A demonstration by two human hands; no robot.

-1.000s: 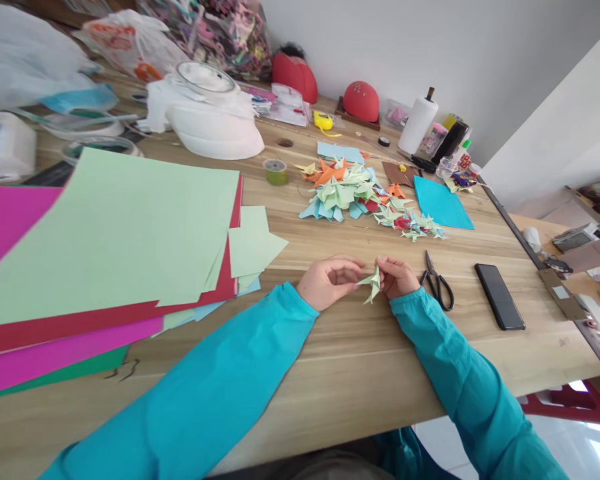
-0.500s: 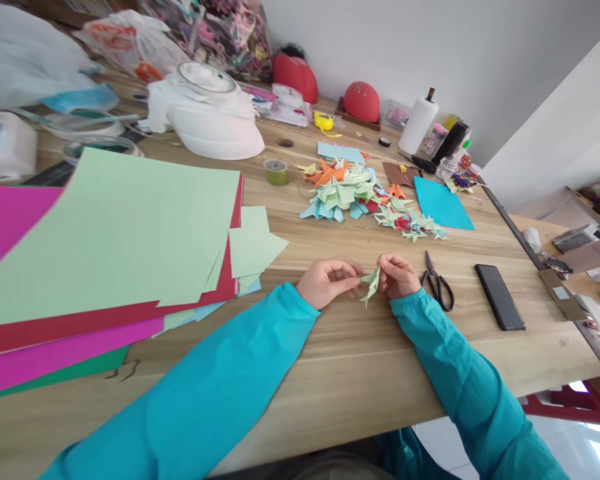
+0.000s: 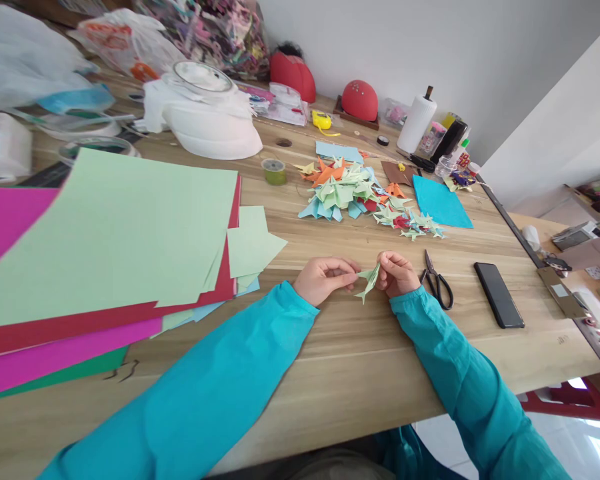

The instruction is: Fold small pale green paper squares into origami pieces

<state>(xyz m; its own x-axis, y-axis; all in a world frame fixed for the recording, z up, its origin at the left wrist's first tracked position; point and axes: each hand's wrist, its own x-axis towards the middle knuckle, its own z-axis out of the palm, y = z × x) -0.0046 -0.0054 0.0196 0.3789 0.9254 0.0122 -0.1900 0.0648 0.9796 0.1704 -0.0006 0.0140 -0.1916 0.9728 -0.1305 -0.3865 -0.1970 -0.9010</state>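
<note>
Between my two hands is a light-green origami bird [image 3: 369, 282], a small piece of folded paper with pointed ends. My left hand [image 3: 327, 275] pinches its left tip between thumb and fingers. On the other side, the fingertips of my right hand [image 3: 396, 273] are closed on its upper right part. Black-handled scissors [image 3: 437, 281] lie just right of my right hand. Beyond both hands is a pile of folded paper figures [image 3: 345, 190] in green, blue, orange and red.
Large coloured paper sheets [image 3: 115, 233] are stacked at left, beside small green sheets [image 3: 253, 250]. A phone [image 3: 499, 295] lies at right. Farther back are a spool [image 3: 274, 172], a turquoise square [image 3: 443, 202], a white cap-like object [image 3: 210, 120] and a red pincushion [image 3: 360, 100].
The origami bird's lower point has swung slightly left and up, and more of its left side shows. Both hands keep their pinch; the view has shifted very slightly.
</note>
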